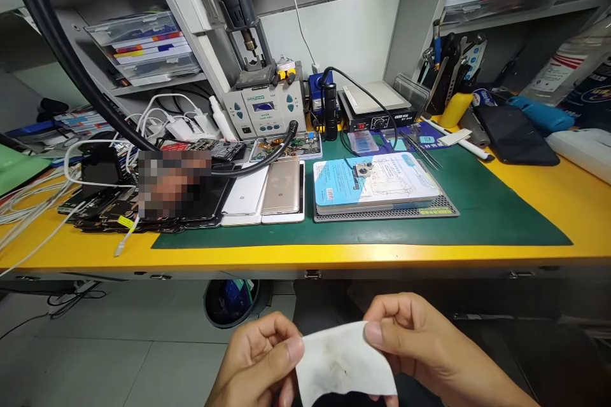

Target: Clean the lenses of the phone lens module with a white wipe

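Both of my hands are low in front of me, below the edge of the yellow workbench (334, 256). Together they hold a small white wipe (341, 362) with brownish smudges on it. My left hand (258, 356) pinches its left edge between thumb and fingers. My right hand (420, 343) pinches its upper right corner. The wipe hangs over my lap, apart from the bench.
A green mat (477, 203) covers the bench. On it lie two phones (267, 191) face down, a blue-and-white pad (377, 184) with a small camera part, and tweezers (422, 149). A rework station (265, 108), cables (38, 197) and circuit boards stand at the left. A bin (231, 302) is under the bench.
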Motion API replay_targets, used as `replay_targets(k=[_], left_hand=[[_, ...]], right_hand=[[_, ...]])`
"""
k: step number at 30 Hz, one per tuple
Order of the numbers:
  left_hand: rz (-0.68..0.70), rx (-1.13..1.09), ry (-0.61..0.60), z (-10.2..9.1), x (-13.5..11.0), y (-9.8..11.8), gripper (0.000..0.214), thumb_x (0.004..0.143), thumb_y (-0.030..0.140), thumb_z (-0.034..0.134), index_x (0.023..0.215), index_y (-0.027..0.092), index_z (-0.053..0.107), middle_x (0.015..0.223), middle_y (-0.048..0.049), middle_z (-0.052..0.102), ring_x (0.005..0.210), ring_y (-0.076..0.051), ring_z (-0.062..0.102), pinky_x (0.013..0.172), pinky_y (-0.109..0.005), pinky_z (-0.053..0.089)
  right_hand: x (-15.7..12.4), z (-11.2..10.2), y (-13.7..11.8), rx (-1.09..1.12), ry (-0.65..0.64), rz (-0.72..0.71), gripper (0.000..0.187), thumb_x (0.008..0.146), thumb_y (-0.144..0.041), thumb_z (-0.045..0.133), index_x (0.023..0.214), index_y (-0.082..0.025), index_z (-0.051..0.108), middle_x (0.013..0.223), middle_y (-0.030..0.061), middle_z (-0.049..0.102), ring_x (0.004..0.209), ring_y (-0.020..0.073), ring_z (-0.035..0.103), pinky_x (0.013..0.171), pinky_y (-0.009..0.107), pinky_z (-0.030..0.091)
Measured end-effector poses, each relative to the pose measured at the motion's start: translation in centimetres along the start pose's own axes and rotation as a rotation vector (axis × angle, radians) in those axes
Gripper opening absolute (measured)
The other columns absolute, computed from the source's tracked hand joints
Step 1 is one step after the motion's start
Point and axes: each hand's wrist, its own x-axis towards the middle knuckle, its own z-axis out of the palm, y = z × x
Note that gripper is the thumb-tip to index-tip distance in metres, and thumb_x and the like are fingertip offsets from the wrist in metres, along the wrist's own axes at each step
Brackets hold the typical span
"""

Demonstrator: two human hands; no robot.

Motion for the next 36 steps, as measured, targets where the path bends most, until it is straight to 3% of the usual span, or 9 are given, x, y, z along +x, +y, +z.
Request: replay_targets(k=[4, 10, 13, 16, 22, 26, 31, 34, 36], left_hand=[[0.005, -0.038, -0.066, -0.4, 0.3, -0.4, 0.029, 0.078, 0.041, 0.073, 0.068, 0.016, 0.061, 0.043, 0.0044, 0.049, 0.035, -0.002, 0.032, 0.036, -0.013, 0.024], [-0.012, -0.080, -0.322, 0.9, 1.7, -1.2, 0.027, 0.057, 0.038, 0.064, 0.071, 0.015, 0.060, 0.061, -0.0015, 0.055, 0.047, -0.008, 0.043, 0.037, -0.016, 0.024], [-0.015, 0.053, -0.465, 1.4, 2.8, -1.6, 0.037, 0.062, 0.039, 0.063, 0.085, 0.010, 0.068, 0.057, -0.0064, 0.064, 0.039, -0.007, 0.038, 0.036, -0.019, 0.022], [0.017, 0.204, -0.545, 1.5, 3.5, -1.5, 0.036, 0.072, 0.043, 0.063, 0.083, 0.009, 0.071, 0.055, -0.0047, 0.062, 0.038, -0.007, 0.035, 0.038, -0.021, 0.023], [0.205, 0.374, -0.519, 2.1, 3.5, 0.0, 0.033, 0.075, 0.044, 0.071, 0.097, 0.019, 0.067, 0.092, -0.0020, 0.049, 0.073, -0.014, 0.042, 0.063, -0.025, 0.033], [0.156, 0.373, -0.532, 2.9, 2.7, 0.3, 0.025, 0.074, 0.039, 0.072, 0.084, 0.017, 0.068, 0.085, -0.0015, 0.050, 0.068, -0.013, 0.041, 0.061, -0.026, 0.031], [0.009, 0.261, -0.477, 3.7, 2.1, -0.6, 0.026, 0.075, 0.040, 0.074, 0.074, 0.016, 0.065, 0.064, 0.0007, 0.052, 0.057, -0.009, 0.039, 0.056, -0.024, 0.028], [-0.033, 0.154, -0.478, 4.1, 1.9, -0.9, 0.028, 0.073, 0.043, 0.076, 0.076, 0.016, 0.067, 0.064, -0.0003, 0.058, 0.048, -0.005, 0.039, 0.053, -0.022, 0.030], [-0.017, 0.017, -0.460, 4.4, 1.8, -0.9, 0.029, 0.071, 0.043, 0.078, 0.079, 0.016, 0.071, 0.071, -0.0054, 0.065, 0.053, -0.009, 0.052, 0.056, -0.022, 0.037]], right_hand=[[0.3, -0.1, 0.0, 0.060, -0.022, 0.036, 0.022, 0.080, -0.030, 0.072, 0.073, -0.011, 0.064, 0.058, 0.0064, 0.071, 0.050, 0.0176, 0.069, 0.041, 0.021, 0.052], [1.0, 0.4, -1.0, 0.080, -0.070, 0.136, 0.013, 0.071, -0.019, 0.065, 0.061, -0.014, 0.059, 0.047, 0.0024, 0.066, 0.032, 0.0117, 0.059, 0.033, 0.016, 0.044], [2.0, 0.0, -1.2, 0.035, -0.081, 0.205, 0.005, 0.061, -0.010, 0.064, 0.056, -0.011, 0.063, 0.047, 0.0018, 0.067, 0.034, 0.0081, 0.059, 0.036, 0.012, 0.046], [3.0, -0.8, -1.1, -0.008, -0.150, 0.294, 0.002, 0.054, -0.009, 0.066, 0.055, -0.010, 0.067, 0.044, 0.0011, 0.065, 0.033, 0.0078, 0.057, 0.033, 0.013, 0.046], [3.3, -1.5, -1.9, -0.047, -0.322, 0.441, 0.011, 0.051, -0.008, 0.068, 0.062, -0.008, 0.071, 0.040, 0.0015, 0.064, 0.027, 0.0127, 0.057, 0.026, 0.017, 0.047], [2.6, -1.5, -3.4, -0.071, -0.391, 0.462, 0.011, 0.058, -0.007, 0.068, 0.069, -0.008, 0.071, 0.039, 0.0041, 0.066, 0.024, 0.0200, 0.058, 0.020, 0.025, 0.048], [2.6, -2.3, -3.2, -0.011, -0.397, 0.391, 0.001, 0.070, -0.008, 0.068, 0.070, -0.008, 0.069, 0.038, 0.0006, 0.063, 0.021, 0.0132, 0.052, 0.020, 0.018, 0.042], [3.0, -3.0, -1.9, 0.081, -0.330, 0.316, 0.013, 0.083, -0.019, 0.066, 0.073, -0.011, 0.067, 0.047, -0.0028, 0.065, 0.028, 0.0077, 0.053, 0.026, 0.013, 0.042], [3.2, -3.2, -0.8, 0.147, -0.273, 0.292, 0.030, 0.091, -0.035, 0.057, 0.077, -0.010, 0.068, 0.055, 0.0006, 0.068, 0.034, 0.0083, 0.058, 0.028, 0.014, 0.043]])
